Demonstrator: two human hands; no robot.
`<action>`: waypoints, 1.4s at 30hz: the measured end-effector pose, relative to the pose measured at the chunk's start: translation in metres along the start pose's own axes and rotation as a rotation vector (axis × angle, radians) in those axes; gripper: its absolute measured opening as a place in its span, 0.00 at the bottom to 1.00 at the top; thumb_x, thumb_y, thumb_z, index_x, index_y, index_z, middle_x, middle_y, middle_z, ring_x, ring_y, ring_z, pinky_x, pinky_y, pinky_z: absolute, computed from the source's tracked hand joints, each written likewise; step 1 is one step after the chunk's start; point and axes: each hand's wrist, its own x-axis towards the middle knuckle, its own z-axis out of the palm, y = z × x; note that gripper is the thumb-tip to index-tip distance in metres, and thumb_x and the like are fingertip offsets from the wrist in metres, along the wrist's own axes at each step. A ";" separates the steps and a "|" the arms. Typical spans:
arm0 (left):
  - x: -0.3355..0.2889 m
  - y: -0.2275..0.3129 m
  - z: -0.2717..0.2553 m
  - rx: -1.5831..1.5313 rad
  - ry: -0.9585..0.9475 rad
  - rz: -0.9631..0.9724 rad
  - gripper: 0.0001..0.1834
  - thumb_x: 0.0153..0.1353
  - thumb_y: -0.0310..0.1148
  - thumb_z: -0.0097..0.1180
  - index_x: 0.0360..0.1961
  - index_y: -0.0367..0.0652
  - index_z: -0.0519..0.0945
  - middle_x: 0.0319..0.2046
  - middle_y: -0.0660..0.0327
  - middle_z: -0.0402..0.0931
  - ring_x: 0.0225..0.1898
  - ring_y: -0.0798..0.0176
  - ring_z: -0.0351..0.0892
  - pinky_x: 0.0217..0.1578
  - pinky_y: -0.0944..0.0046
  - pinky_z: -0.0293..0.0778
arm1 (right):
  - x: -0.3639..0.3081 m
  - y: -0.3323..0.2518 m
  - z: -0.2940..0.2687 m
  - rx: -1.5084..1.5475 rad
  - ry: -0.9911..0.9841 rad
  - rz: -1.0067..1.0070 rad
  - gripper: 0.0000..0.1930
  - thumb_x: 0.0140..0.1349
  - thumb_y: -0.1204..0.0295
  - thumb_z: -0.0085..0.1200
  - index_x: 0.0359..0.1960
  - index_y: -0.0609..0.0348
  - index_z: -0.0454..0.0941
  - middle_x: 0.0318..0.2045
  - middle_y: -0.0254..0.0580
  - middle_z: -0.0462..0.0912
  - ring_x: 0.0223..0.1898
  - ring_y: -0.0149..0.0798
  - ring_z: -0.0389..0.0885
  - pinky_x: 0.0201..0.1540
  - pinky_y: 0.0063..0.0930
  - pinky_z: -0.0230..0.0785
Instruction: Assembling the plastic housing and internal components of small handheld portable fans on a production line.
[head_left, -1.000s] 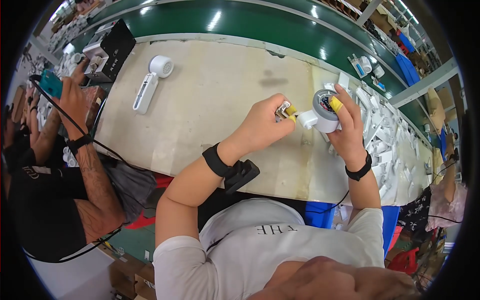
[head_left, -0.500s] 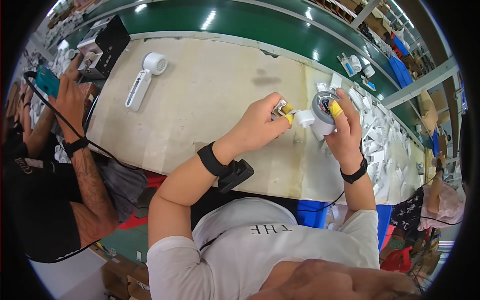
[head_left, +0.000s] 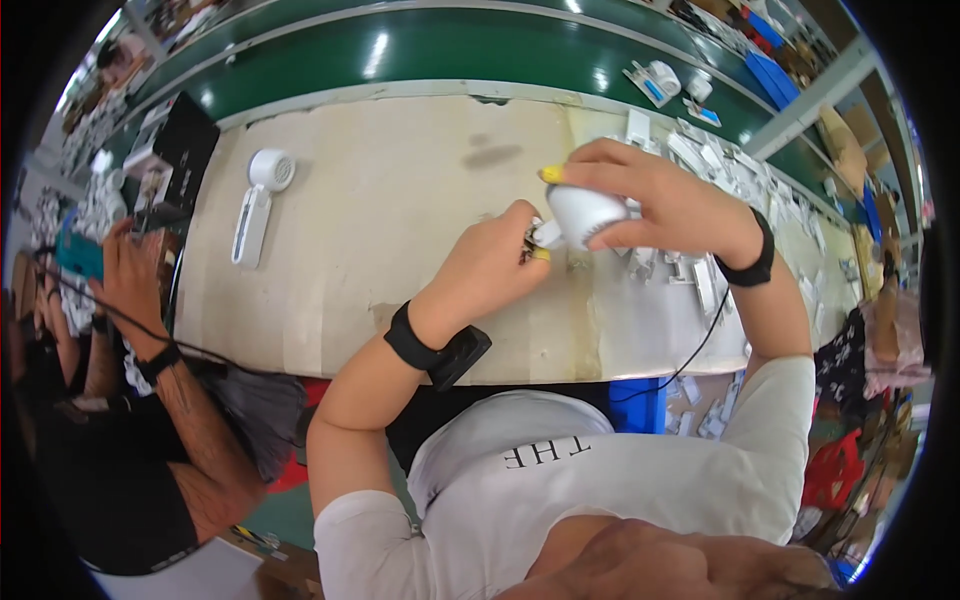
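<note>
Over the workbench (head_left: 350,250), my right hand (head_left: 675,205) is closed round the white rounded head of a handheld fan (head_left: 583,213). Its short white neck (head_left: 548,235) points toward my left hand (head_left: 483,262). The left fingers pinch a small dark and metallic part (head_left: 530,242) right at the end of that neck; my fingers cover most of it, so I cannot tell whether the two are joined. Yellow tape wraps fingertips on both hands. Farther left on the bench lies another white handheld fan (head_left: 252,220), head and handle together.
Many white plastic parts (head_left: 700,150) lie heaped on the bench's right side. Beyond the far edge runs a green conveyor (head_left: 450,55) carrying white fan pieces (head_left: 655,80). A black box-shaped device (head_left: 185,160) stands at the far left, near a co-worker's hand (head_left: 130,270).
My right hand has turned the fan head over, from its round dark-centred face showing to its smooth white shell. Both hands appear farther left, and the left still pinches the small part.
</note>
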 end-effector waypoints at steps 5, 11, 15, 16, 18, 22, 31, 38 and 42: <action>-0.001 0.005 -0.003 -0.170 -0.070 -0.068 0.13 0.53 0.33 0.50 0.37 0.37 0.67 0.22 0.50 0.73 0.23 0.50 0.73 0.26 0.58 0.68 | -0.001 0.005 0.000 0.068 -0.056 0.083 0.30 0.50 0.66 0.60 0.56 0.57 0.65 0.48 0.45 0.68 0.46 0.47 0.71 0.47 0.32 0.66; -0.002 0.007 -0.010 -0.708 -0.044 -0.112 0.10 0.61 0.33 0.47 0.39 0.37 0.70 0.30 0.56 0.77 0.30 0.65 0.76 0.31 0.63 0.70 | -0.021 0.019 0.017 0.437 0.315 0.192 0.27 0.58 0.60 0.53 0.56 0.58 0.64 0.44 0.43 0.75 0.41 0.36 0.73 0.43 0.27 0.66; 0.010 0.001 -0.013 -1.072 0.158 0.032 0.13 0.63 0.32 0.46 0.45 0.36 0.71 0.38 0.53 0.77 0.37 0.64 0.76 0.41 0.65 0.71 | -0.066 0.036 0.048 -0.341 0.445 0.817 0.27 0.56 0.56 0.52 0.53 0.60 0.66 0.32 0.48 0.78 0.31 0.47 0.77 0.34 0.34 0.69; 0.011 -0.003 -0.014 -1.053 0.176 0.036 0.13 0.63 0.32 0.46 0.45 0.36 0.71 0.38 0.53 0.77 0.37 0.64 0.76 0.41 0.65 0.71 | -0.070 0.039 0.060 -0.334 0.451 0.792 0.27 0.56 0.56 0.52 0.53 0.60 0.66 0.32 0.48 0.78 0.31 0.47 0.77 0.34 0.34 0.69; 0.011 -0.009 -0.013 -1.147 0.125 -0.038 0.15 0.63 0.32 0.46 0.48 0.35 0.71 0.41 0.52 0.77 0.41 0.63 0.76 0.44 0.65 0.70 | -0.073 0.040 0.080 -0.508 0.431 0.832 0.27 0.55 0.60 0.53 0.54 0.59 0.63 0.30 0.52 0.78 0.32 0.54 0.77 0.32 0.38 0.69; 0.005 -0.001 -0.017 -1.090 0.151 -0.119 0.14 0.63 0.33 0.47 0.47 0.37 0.72 0.41 0.53 0.77 0.43 0.63 0.77 0.35 0.69 0.73 | -0.074 0.036 0.084 -0.431 0.387 0.815 0.28 0.54 0.64 0.53 0.56 0.57 0.60 0.32 0.54 0.78 0.32 0.56 0.77 0.32 0.42 0.69; 0.016 -0.012 -0.011 -1.094 0.319 -0.149 0.15 0.62 0.30 0.48 0.48 0.34 0.71 0.46 0.51 0.74 0.46 0.62 0.76 0.31 0.67 0.79 | -0.064 0.029 0.092 1.229 0.828 0.460 0.16 0.53 0.80 0.49 0.44 0.53 0.66 0.41 0.32 0.70 0.39 0.29 0.74 0.37 0.23 0.72; 0.019 -0.016 -0.025 -1.131 0.415 -0.057 0.16 0.62 0.30 0.47 0.50 0.35 0.69 0.48 0.51 0.72 0.45 0.62 0.75 0.35 0.64 0.79 | -0.069 0.000 0.091 -0.001 0.048 0.784 0.14 0.52 0.77 0.52 0.43 0.56 0.71 0.39 0.42 0.76 0.40 0.42 0.76 0.41 0.32 0.71; 0.019 -0.018 -0.018 -1.152 0.341 -0.071 0.18 0.62 0.31 0.47 0.52 0.36 0.68 0.49 0.54 0.71 0.46 0.63 0.75 0.40 0.61 0.77 | -0.085 0.009 0.089 -0.252 0.233 0.078 0.22 0.45 0.76 0.57 0.46 0.58 0.71 0.47 0.46 0.73 0.50 0.50 0.70 0.52 0.37 0.63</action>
